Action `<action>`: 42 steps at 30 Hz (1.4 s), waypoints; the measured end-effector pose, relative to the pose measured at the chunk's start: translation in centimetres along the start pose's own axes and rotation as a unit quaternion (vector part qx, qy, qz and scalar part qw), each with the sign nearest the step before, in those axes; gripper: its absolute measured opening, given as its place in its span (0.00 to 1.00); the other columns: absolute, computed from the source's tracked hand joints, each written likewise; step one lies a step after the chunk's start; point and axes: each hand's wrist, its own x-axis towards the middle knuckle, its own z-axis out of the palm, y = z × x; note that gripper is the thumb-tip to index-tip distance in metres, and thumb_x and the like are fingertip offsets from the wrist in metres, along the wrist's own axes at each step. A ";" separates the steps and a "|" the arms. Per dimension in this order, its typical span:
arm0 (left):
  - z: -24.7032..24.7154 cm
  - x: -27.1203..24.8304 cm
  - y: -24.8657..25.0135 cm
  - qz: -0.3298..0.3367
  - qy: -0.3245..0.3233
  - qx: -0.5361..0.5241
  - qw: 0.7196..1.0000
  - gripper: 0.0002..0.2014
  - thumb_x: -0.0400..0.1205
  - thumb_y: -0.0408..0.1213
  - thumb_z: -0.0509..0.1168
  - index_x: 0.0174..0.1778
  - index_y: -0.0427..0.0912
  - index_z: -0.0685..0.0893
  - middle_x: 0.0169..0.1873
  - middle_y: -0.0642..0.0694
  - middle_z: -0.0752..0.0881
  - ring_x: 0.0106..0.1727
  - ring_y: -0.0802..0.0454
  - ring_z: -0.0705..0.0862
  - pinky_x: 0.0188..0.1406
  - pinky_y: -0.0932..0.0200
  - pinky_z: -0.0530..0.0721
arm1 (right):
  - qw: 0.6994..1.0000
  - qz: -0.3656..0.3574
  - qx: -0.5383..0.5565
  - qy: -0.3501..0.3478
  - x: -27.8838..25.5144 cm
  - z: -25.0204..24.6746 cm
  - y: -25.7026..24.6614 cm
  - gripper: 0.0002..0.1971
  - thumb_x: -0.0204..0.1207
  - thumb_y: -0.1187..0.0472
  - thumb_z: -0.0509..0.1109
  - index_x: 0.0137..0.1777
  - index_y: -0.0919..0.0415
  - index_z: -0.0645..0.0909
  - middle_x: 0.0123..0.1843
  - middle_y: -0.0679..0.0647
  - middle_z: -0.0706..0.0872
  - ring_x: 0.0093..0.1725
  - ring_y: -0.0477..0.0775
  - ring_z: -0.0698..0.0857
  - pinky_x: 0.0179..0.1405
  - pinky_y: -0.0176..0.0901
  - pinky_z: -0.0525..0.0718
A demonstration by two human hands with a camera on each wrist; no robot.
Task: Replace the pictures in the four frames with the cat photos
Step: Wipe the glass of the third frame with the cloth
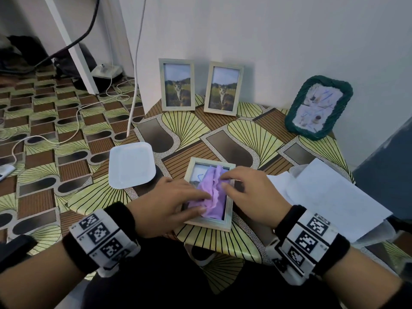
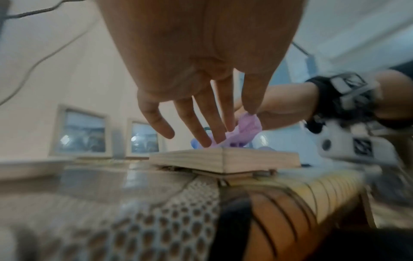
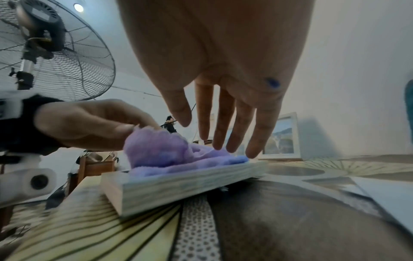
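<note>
A pale wooden frame (image 1: 209, 226) lies flat at the table's near edge, glass up, with a purple cloth (image 1: 214, 197) bunched on it. My left hand (image 1: 200, 205) pinches the cloth's lower left part between thumb and fingers. The straight fingers of my right hand (image 1: 224, 180) press on the cloth near its top. In the left wrist view the cloth (image 2: 243, 130) rises between thumb and fingers above the frame (image 2: 223, 159). In the right wrist view the fingertips (image 3: 232, 150) rest on the cloth (image 3: 161, 151). Two frames with cat photos (image 1: 177, 84) (image 1: 223, 88) stand at the back.
A green woven frame (image 1: 318, 105) with a non-cat picture leans on the wall at the back right. A white tray (image 1: 131, 167) sits left of the flat frame, white papers (image 1: 330, 192) to its right. Cables run over the floor on the left. A fan (image 3: 55, 49) stands nearby.
</note>
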 end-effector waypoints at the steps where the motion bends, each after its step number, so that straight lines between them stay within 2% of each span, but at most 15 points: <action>1: -0.1 0.0 -0.3 -0.006 0.033 -0.056 0.998 0.18 0.84 0.57 0.60 0.65 0.56 0.84 0.56 0.61 0.87 0.58 0.64 0.81 0.62 0.55 0.76 | 1.000 -0.007 -0.007 -0.010 0.0 0.2 -0.4 0.12 0.82 0.53 0.67 0.59 0.57 0.88 0.55 0.51 0.88 0.55 0.51 0.84 0.59 0.49 0.80; 3: -0.4 -0.1 -1.0 -0.041 0.104 -0.150 0.982 0.11 0.81 0.50 0.67 0.53 0.52 0.90 0.46 0.61 0.90 0.47 0.62 0.86 0.51 0.56 0.84 | 0.998 -0.017 -0.032 -0.049 0.1 0.8 -1.3 0.16 0.84 0.47 0.62 0.60 0.54 0.85 0.56 0.51 0.86 0.54 0.50 0.81 0.59 0.49 0.79; 5: -0.9 -0.2 -2.0 -0.078 0.133 -0.170 0.973 0.08 0.78 0.47 0.71 0.47 0.49 0.91 0.42 0.59 0.90 0.45 0.61 0.88 0.50 0.54 0.86 | 0.991 -0.019 -0.089 -0.096 0.4 1.6 -2.0 0.18 0.86 0.45 0.55 0.61 0.55 0.81 0.57 0.53 0.83 0.56 0.54 0.80 0.58 0.51 0.79; 10: -2.1 -0.4 -3.3 -0.067 0.077 -0.121 0.987 0.10 0.73 0.51 0.76 0.47 0.52 0.92 0.47 0.54 0.86 0.51 0.58 0.85 0.55 0.51 0.82 | 0.984 0.051 -0.113 -0.128 1.8 2.6 -3.4 0.34 0.82 0.34 0.40 0.44 0.59 0.79 0.41 0.56 0.83 0.43 0.59 0.83 0.48 0.57 0.84; 12: -2.1 -0.4 -2.9 -0.063 0.038 -0.143 0.987 0.13 0.71 0.53 0.76 0.49 0.53 0.92 0.49 0.53 0.85 0.51 0.57 0.85 0.56 0.51 0.82 | 0.982 0.073 -0.100 -0.139 2.4 2.6 -3.8 0.35 0.81 0.30 0.43 0.38 0.59 0.78 0.35 0.54 0.82 0.37 0.57 0.82 0.44 0.53 0.84; 15: -1.7 -0.3 -2.5 -0.049 -0.034 -0.100 0.993 0.15 0.74 0.56 0.74 0.54 0.57 0.91 0.50 0.58 0.83 0.51 0.60 0.83 0.56 0.55 0.82 | 0.976 0.080 -0.106 -0.172 2.7 2.2 -3.7 0.19 0.81 0.44 0.62 0.37 0.58 0.78 0.35 0.51 0.80 0.36 0.54 0.79 0.39 0.45 0.80; 19: -1.7 -0.3 -3.3 -0.044 0.035 -0.078 0.995 0.09 0.76 0.49 0.75 0.51 0.56 0.90 0.49 0.59 0.84 0.51 0.62 0.83 0.56 0.53 0.82 | 0.977 0.059 -0.097 -0.179 2.3 1.6 -3.1 0.13 0.70 0.64 0.70 0.29 0.58 0.70 0.32 0.49 0.74 0.30 0.47 0.73 0.26 0.36 0.63; 22: -1.4 -0.2 -4.0 -0.066 0.026 -0.006 0.997 0.28 0.76 0.59 0.70 0.71 0.55 0.79 0.68 0.57 0.78 0.69 0.61 0.74 0.70 0.51 0.75 | 0.979 0.049 -0.096 -0.175 2.3 1.6 -2.7 0.13 0.68 0.69 0.67 0.31 0.58 0.66 0.33 0.51 0.72 0.34 0.54 0.73 0.27 0.40 0.64; 24: -0.9 0.1 -4.2 -0.100 -0.066 0.101 0.988 0.45 0.73 0.74 0.55 0.85 0.56 0.58 0.84 0.56 0.57 0.83 0.58 0.53 0.80 0.47 0.59 | 0.981 0.045 -0.087 -0.165 2.4 1.7 -2.5 0.10 0.68 0.72 0.64 0.37 0.59 0.68 0.37 0.53 0.75 0.40 0.58 0.75 0.31 0.44 0.69; 26: -0.3 0.6 -4.1 -0.125 -0.131 0.170 0.969 0.54 0.68 0.81 0.41 0.86 0.53 0.40 0.85 0.58 0.36 0.84 0.59 0.33 0.81 0.45 0.48 | 0.985 0.045 -0.067 -0.152 2.6 1.9 -2.5 0.12 0.69 0.74 0.64 0.51 0.62 0.74 0.45 0.58 0.82 0.46 0.62 0.81 0.39 0.51 0.79; 28: 0.2 0.9 -3.8 -0.141 -0.153 0.174 0.963 0.56 0.67 0.82 0.37 0.85 0.51 0.32 0.82 0.56 0.28 0.81 0.58 0.24 0.81 0.44 0.41 | 0.986 0.028 -0.070 -0.152 2.6 2.1 -2.6 0.23 0.72 0.74 0.63 0.67 0.62 0.71 0.53 0.61 0.84 0.51 0.66 0.84 0.47 0.58 0.84; 31: 1.2 0.7 -3.3 -0.137 -0.141 0.187 0.962 0.56 0.68 0.83 0.32 0.84 0.47 0.30 0.82 0.53 0.28 0.81 0.57 0.24 0.82 0.48 0.38 | 0.974 -0.011 -0.131 -0.185 2.4 2.6 -2.4 0.29 0.78 0.70 0.62 0.80 0.63 0.63 0.74 0.62 0.76 0.72 0.64 0.76 0.67 0.57 0.78; 34: 1.5 0.5 -3.0 -0.126 -0.141 0.177 0.966 0.58 0.67 0.85 0.33 0.84 0.45 0.31 0.82 0.51 0.29 0.81 0.59 0.27 0.81 0.57 0.36 | 0.952 -0.053 -0.186 -0.236 1.9 2.8 -1.8 0.28 0.88 0.57 0.50 0.86 0.63 0.53 0.87 0.60 0.55 0.86 0.56 0.52 0.85 0.52 0.55; 37: 1.0 0.9 -3.0 -0.132 -0.161 0.130 0.970 0.60 0.67 0.85 0.40 0.82 0.45 0.27 0.80 0.53 0.25 0.79 0.61 0.23 0.76 0.64 0.30 | 0.945 -0.063 -0.185 -0.264 1.1 2.5 -1.3 0.30 0.89 0.50 0.47 0.87 0.61 0.46 0.89 0.58 0.45 0.87 0.53 0.42 0.86 0.49 0.45; 42: 0.0 2.0 -3.4 -0.137 -0.198 0.053 0.969 0.64 0.65 0.83 0.54 0.82 0.47 0.26 0.80 0.55 0.23 0.79 0.64 0.23 0.77 0.65 0.33 | 0.942 -0.104 -0.176 -0.267 0.5 2.2 -0.2 0.36 0.86 0.63 0.57 0.87 0.60 0.40 0.89 0.56 0.41 0.87 0.52 0.40 0.85 0.40 0.39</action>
